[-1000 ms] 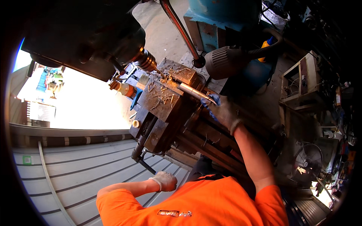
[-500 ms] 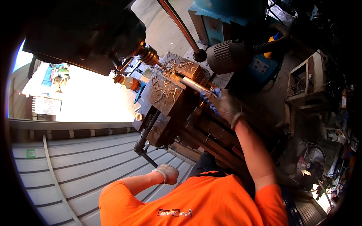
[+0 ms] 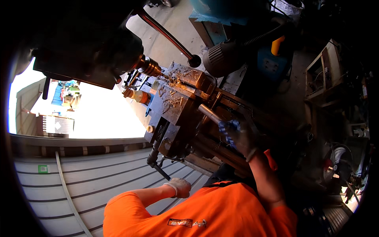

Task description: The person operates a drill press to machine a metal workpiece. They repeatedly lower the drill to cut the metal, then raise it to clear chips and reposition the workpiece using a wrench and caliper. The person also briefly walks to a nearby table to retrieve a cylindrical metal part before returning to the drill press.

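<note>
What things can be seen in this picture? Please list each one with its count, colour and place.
drill press head: one, dark, upper left
feed lever: one, reddish with black knob, top centre
machine vise: one, rusty brown with metal chips on it, centre
crank handle: one, dark, below the vise
motor: one, grey, upper centre
fan: one, dark, right
corrugated wall: one, grey, lower left
left hand: white glove, near the crank handle
right hand: dark and blue glove, on the vise side

1 head cam, looking down, close.
</note>
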Demonstrator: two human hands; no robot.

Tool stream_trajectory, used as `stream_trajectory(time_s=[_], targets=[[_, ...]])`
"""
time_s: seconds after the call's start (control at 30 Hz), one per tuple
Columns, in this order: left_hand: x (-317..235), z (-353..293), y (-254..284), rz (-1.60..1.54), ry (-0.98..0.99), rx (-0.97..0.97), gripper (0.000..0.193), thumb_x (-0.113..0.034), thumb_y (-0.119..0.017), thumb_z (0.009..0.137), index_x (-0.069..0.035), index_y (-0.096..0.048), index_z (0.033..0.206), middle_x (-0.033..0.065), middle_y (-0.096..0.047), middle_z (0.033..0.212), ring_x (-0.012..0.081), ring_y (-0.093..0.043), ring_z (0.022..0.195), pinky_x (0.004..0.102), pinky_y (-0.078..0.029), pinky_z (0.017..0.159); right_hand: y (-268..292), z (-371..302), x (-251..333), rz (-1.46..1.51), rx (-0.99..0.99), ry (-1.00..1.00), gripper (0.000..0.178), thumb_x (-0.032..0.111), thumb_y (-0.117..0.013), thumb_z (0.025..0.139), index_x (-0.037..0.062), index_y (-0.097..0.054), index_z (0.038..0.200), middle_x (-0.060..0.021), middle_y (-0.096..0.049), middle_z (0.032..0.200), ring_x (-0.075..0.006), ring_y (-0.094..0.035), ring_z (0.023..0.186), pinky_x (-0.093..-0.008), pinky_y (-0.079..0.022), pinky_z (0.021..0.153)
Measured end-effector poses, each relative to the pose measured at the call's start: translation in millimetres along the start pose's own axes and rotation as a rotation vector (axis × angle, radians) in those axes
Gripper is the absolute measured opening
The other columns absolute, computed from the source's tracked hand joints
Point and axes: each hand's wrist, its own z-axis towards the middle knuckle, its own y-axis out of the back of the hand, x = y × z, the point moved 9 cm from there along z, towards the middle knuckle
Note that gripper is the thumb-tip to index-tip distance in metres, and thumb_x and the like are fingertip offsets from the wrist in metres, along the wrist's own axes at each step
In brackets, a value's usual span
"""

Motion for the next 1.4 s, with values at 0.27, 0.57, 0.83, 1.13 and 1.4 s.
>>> stream_trajectory(time_s=[0.27, 0.57, 0.83, 1.13, 1.4], targets=[[9, -60, -5, 0.017, -0.218, 0.078, 0.030, -0.030, -0.056, 0.085, -0.007, -0.075, 0.091, 0.0140, -0.073, 0.093, 0.0335, -0.070, 0.089, 0.0435, -0.054, 0.077, -39, -24, 51, -0.126, -0.096, -0.047, 0.041, 0.048, -0.072, 0.091, 0.0071, -0.071, 0.093, 0.0074, -0.060, 0.071, -0.0011, -0.049, 0.059, -0.0203, -0.039, 0.053], [33, -130, 18, 0.000, -0.482, -0.328, 0.031, -0.038, -0.063, 0.092, -0.009, -0.072, 0.085, 0.0078, -0.067, 0.075, 0.0304, -0.066, 0.079, 0.0421, -0.052, 0.079, 4, -4, 39, -0.216, -0.166, -0.033, 0.036, 0.043, -0.072, 0.092, 0.0073, -0.069, 0.098, 0.0076, -0.060, 0.075, -0.0010, -0.052, 0.067, -0.0185, -0.041, 0.059], [53, -176, 23, 0.056, -0.442, -0.894, 0.020, -0.017, -0.073, 0.087, -0.012, -0.070, 0.105, 0.0022, -0.065, 0.070, 0.0229, -0.070, 0.087, 0.0385, -0.055, 0.083, -2, 26, 63, -0.071, -0.004, 0.025, 0.026, 0.034, -0.072, 0.093, 0.0087, -0.072, 0.097, 0.0087, -0.059, 0.072, 0.0011, -0.049, 0.060, -0.0174, -0.036, 0.053], [64, -211, 24, 0.076, -0.146, -1.502, 0.028, -0.003, -0.076, 0.074, -0.010, -0.070, 0.100, 0.0050, -0.068, 0.081, 0.0241, -0.072, 0.078, 0.0356, -0.060, 0.060, -12, 55, 65, -0.184, 0.010, 0.118, 0.024, 0.029, -0.074, 0.093, 0.0059, -0.069, 0.094, 0.0073, -0.059, 0.074, 0.0007, -0.049, 0.063, -0.0185, -0.038, 0.053], [222, -229, -37, -1.263, -0.006, -2.308, 0.036, -0.009, -0.051, 0.103, 0.002, -0.052, 0.137, 0.0002, -0.055, 0.076, 0.0104, -0.055, 0.067, 0.0346, -0.059, 0.066, -23, 52, 88, -0.362, -0.071, 0.298, 0.028, 0.028, -0.075, 0.092, 0.0016, -0.068, 0.096, 0.0041, -0.061, 0.075, -0.0028, -0.052, 0.066, -0.0227, -0.044, 0.057]])
